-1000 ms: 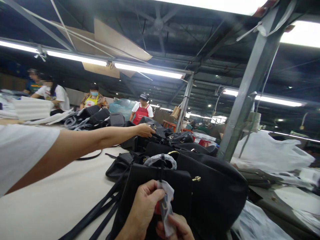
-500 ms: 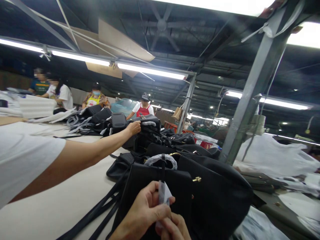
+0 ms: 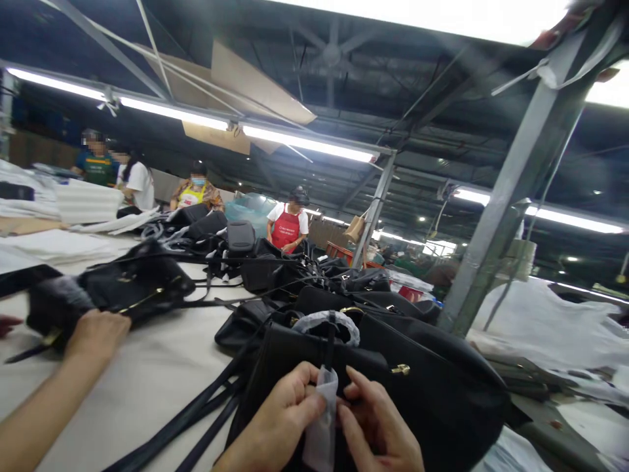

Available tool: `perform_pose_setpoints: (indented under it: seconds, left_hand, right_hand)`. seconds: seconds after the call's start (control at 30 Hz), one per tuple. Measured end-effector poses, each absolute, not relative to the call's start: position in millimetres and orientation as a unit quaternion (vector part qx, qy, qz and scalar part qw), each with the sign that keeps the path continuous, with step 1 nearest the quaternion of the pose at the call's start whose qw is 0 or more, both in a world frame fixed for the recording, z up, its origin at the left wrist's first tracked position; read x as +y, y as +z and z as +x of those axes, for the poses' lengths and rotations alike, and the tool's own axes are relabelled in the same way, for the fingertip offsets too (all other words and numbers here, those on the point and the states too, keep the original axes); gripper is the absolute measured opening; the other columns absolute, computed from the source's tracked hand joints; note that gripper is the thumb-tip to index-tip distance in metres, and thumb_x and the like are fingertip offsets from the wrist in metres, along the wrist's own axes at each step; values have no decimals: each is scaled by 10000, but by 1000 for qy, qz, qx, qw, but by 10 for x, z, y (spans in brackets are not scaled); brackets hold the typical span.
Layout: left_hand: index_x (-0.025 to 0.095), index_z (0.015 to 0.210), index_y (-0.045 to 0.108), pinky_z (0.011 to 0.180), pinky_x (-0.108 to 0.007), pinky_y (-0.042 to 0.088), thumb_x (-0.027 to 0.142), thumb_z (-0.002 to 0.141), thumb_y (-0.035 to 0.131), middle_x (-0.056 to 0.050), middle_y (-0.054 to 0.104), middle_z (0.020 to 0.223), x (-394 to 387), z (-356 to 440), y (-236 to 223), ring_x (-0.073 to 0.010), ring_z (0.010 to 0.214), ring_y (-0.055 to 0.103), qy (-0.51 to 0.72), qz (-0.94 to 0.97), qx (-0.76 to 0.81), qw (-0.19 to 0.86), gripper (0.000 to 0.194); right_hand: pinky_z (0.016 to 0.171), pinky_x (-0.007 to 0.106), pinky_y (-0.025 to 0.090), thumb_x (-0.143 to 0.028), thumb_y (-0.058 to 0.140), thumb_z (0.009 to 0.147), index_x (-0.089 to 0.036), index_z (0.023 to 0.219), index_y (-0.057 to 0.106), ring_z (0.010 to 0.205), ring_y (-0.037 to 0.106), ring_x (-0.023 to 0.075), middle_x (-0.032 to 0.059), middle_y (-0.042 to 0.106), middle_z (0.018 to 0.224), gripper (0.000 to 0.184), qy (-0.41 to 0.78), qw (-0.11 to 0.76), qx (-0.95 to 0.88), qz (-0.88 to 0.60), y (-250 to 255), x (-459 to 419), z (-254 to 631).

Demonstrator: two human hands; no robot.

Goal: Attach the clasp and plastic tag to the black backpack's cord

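Head view: the right hand has moved off the left hand, so now the left fingers pinch the cloudy plastic sleeve on their own. The right fingers are part open, just beside it; touch is hard to tell. The sleeve hangs in front of 1 black bag on the counter. A co-worker's hand now grips another bag to the left.

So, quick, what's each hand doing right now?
Left hand: closed, pinching a translucent sleeve.
Right hand: partly open, fingers curled beside it; whether they touch the sleeve can't be told.
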State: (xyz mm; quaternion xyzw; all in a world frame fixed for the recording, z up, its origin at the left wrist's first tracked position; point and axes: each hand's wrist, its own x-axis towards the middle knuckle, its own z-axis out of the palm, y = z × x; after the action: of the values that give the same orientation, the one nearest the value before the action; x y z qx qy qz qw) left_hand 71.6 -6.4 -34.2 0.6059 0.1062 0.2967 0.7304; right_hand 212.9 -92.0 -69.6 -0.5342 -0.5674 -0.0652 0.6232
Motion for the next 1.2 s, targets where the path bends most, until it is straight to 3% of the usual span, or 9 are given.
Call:
perform_pose_setpoints:
  seconds: [0.07,0.17,0.33,0.57,0.63,0.77,0.93,1.07,1.2]
  left_hand:
    - [161,867,533,567,-214,323,384,769,628,61,497,637,-66,695,-325,-82,576,428,304,613,105,721,262]
    - [166,853,515,598,-215,367,314,776,584,37,565,672,-64,641,-271,-99,619,523,294,619,109,720,180]
    - [168,883,523,576,-202,397,278,735,587,-18,670,765,-50,567,-195,-155,717,661,260,615,127,734,195]
    - [172,796,536,363,-175,254,527,750,648,27,587,600,-87,636,-273,-44,363,363,299,620,171,705,375]
    - [162,778,554,365,-185,294,583,725,665,28,549,597,-117,662,-304,-66,398,407,326,607,175,703,439]
    - [143,734,567,554,-208,428,567,738,684,-7,544,692,-171,705,-406,-120,636,523,387,580,156,700,440]
    - [205,850,513,508,-236,360,576,829,600,35,489,597,-258,795,-633,-120,524,456,463,582,165,648,381]
    - [235,848,671,652,-279,447,485,875,576,-57,660,710,-303,817,-691,-196,663,602,567,610,200,516,269]
    - [234,977,759,718,-281,489,407,891,566,-100,711,864,-261,774,-634,-227,774,644,543,649,181,502,273]
  right_hand:
    - [529,169,548,-215,596,888,-306,1217,647,622,651,112,37,654,978,345,-96,552,-644,-521,-487,-884,2194]
    - [609,184,574,-147,538,903,-310,1212,661,753,688,143,55,656,1009,370,-135,442,-729,-506,-266,-859,2259]
    - [557,197,530,-192,471,945,-288,1059,727,625,624,111,52,628,960,296,-120,342,-784,-505,-57,-875,2244]
    - [549,172,514,-265,549,908,-221,695,647,686,639,129,39,611,884,239,-95,404,-699,-582,-30,-810,1970]
    - [545,166,514,-295,558,908,-219,673,623,676,645,126,39,622,888,256,-128,410,-670,-606,-117,-771,1921]
    - [561,178,526,-343,571,917,-247,860,675,672,682,137,33,679,897,153,-234,414,-631,-613,-291,-688,1912]
    - [535,221,545,-409,589,902,-216,1158,641,550,639,153,19,696,764,324,-266,469,-571,-619,-304,-618,1912]
    - [458,181,506,-441,592,894,-220,1172,647,452,585,122,-41,621,620,360,-178,510,-560,-628,-209,-609,1872]
    - [417,168,463,-460,595,876,-224,1123,673,420,553,112,-61,598,562,350,-134,528,-558,-626,-125,-622,1868]
